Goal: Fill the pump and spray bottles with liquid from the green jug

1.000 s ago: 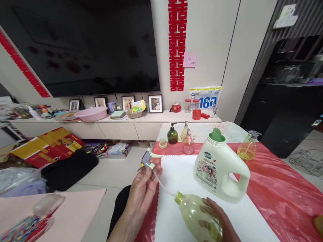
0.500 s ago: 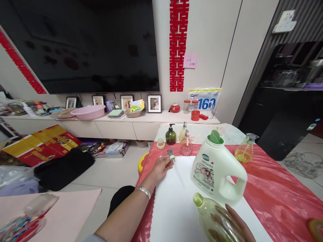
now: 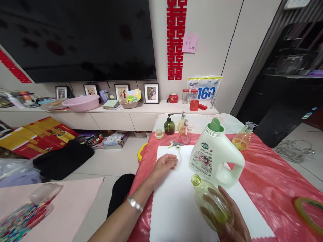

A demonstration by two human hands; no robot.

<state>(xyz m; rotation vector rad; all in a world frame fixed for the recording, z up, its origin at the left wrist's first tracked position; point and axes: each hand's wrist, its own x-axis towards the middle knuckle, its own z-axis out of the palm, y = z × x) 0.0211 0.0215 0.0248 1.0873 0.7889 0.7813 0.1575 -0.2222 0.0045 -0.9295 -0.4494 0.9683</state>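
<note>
My right hand (image 3: 236,218) is wrapped round a clear yellow-green spray bottle (image 3: 210,198), tilted with its uncapped threaded neck up and to the left. My left hand (image 3: 166,164) is over the left edge of the white mat (image 3: 171,208), fingers loosely curled and holding nothing. Just beyond its fingertips lies a grey trigger spray head (image 3: 176,145) with a thin clear tube. Behind the bottle stands a large pale green detergent jug (image 3: 214,154), a green scoop-like piece (image 3: 215,125) in its mouth.
A dark green pump bottle (image 3: 169,126), a pink spray bottle (image 3: 184,134) and a round pale cap (image 3: 159,133) stand at the table's back left. Another spray bottle with yellow liquid (image 3: 242,139) is at the right. A tape roll (image 3: 306,211) lies on the red cover (image 3: 272,174).
My left hand has let go of the spray head, which now lies at the mat's far edge. The bottle in my right hand has come up a little. The view has tilted down.
</note>
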